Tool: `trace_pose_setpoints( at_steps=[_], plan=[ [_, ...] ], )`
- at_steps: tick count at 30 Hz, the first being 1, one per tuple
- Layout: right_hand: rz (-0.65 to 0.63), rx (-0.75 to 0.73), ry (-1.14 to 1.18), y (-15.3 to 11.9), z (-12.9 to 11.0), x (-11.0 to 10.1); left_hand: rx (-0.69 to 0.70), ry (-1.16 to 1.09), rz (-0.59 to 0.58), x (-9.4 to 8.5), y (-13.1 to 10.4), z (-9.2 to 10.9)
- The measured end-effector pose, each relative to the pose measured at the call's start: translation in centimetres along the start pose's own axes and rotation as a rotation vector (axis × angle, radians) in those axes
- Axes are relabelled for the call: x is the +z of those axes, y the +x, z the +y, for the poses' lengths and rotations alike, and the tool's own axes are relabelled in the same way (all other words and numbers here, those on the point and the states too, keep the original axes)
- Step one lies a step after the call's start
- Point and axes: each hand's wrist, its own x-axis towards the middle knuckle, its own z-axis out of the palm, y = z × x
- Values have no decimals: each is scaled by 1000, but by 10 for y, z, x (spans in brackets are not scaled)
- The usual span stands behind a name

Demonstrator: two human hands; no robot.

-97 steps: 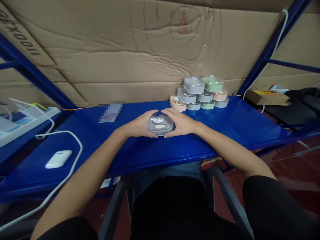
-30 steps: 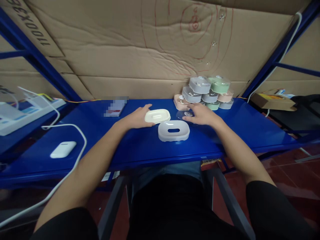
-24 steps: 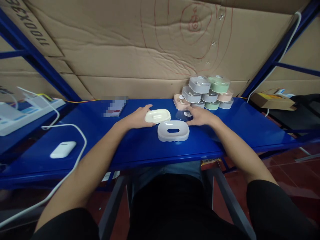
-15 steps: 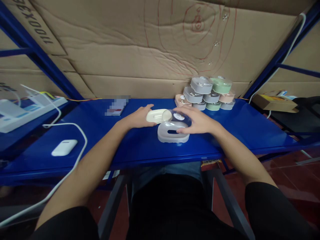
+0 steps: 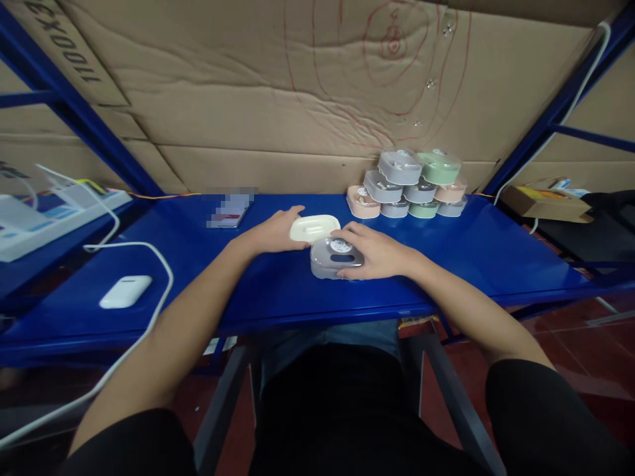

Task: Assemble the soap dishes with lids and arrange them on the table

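Lid (image 5: 341,246) now covers the gray case (image 5: 325,270), right hand (image 5: 380,254) gripping.

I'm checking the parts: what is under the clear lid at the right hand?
Under the clear lid is the grey tray, its oval slot showing. The right hand hides its right end, the white label a patch.

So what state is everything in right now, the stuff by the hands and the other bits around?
Clear lid: over the grey base, in the right hand's fingers; fully seated or not, can't tell.
Grey base: upright, slot uncovered by the cream dish.
Cream dish: out of the base, beside the left hand.
Stacked boxes: lidded.
White case: shut.
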Motion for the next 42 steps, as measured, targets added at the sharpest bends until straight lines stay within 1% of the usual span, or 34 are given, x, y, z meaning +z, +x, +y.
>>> trace_pose_setpoints(
  at_steps=[5,8,14,19,21,23,26,28,31,33,37,42],
  plan=[
    [-6,-30,-16,1,6,10,13,4,10,1,-1,-1],
    [-2,-32,-6,1,10,11,12,-7,9,0,-1,-1],
    [-70,-34,34,1,12,6,13,-31,18,2,-1,0],
    [-100,-79,69,-2,11,2,30,-46,35,6,0,-1],
    [-89,-127,110,-3,12,-3,63,-76,25,6,0,1],
    [-32,-157,142,-4,14,-11,101,-122,2,8,-1,8],
    [126,-99,113,-6,22,-22,156,-219,-24,13,-2,22],
    [187,-26,64,-6,30,-23,200,-286,-19,20,-2,32],
    [159,57,22,-3,42,-16,263,-345,13,29,-2,41],
    [127,74,17,2,47,-8,256,-362,10,31,-2,41],
    [102,56,15,14,49,1,194,-361,-11,25,-3,35],
    [46,94,14,24,45,2,193,-350,-12,19,-3,32]
  ],
)
